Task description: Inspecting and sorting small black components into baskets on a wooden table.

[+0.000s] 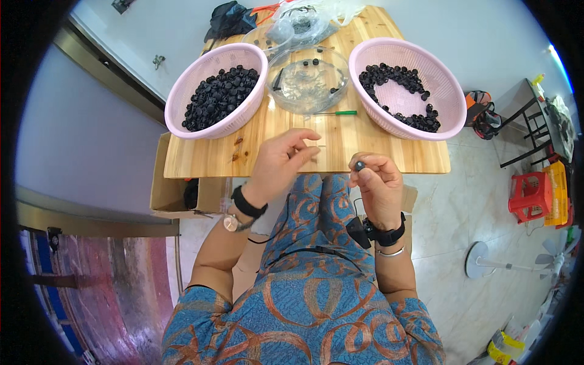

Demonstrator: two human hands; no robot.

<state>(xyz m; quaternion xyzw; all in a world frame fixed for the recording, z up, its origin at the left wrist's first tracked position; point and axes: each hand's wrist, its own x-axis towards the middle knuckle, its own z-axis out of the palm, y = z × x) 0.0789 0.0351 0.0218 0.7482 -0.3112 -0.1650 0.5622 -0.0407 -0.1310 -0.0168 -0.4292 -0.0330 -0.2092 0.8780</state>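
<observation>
Over the front edge of the wooden table, my right hand point(378, 182) pinches a small round black part point(359, 165) between thumb and fingertips. To its left, my left hand point(285, 159) is raised with thumb and forefinger apart, and nothing shows between them. A pink basket point(175, 115) at the left is heaped with small black parts point(222, 97). At the right, a second pink basket point(453, 109) holds fewer such parts, lying in a ring around its bare bottom. Between the baskets stands a clear round tray point(304, 100) with a few black pieces in it.
A green-handled screwdriver point(345, 112) lies on the wooden table point(255, 149) before the tray. Clear plastic bags point(310, 21) and a black bag point(231, 21) are at the far end. A cardboard box point(159, 182) stands below left; a red stool point(530, 196) and fan point(480, 260) stand right.
</observation>
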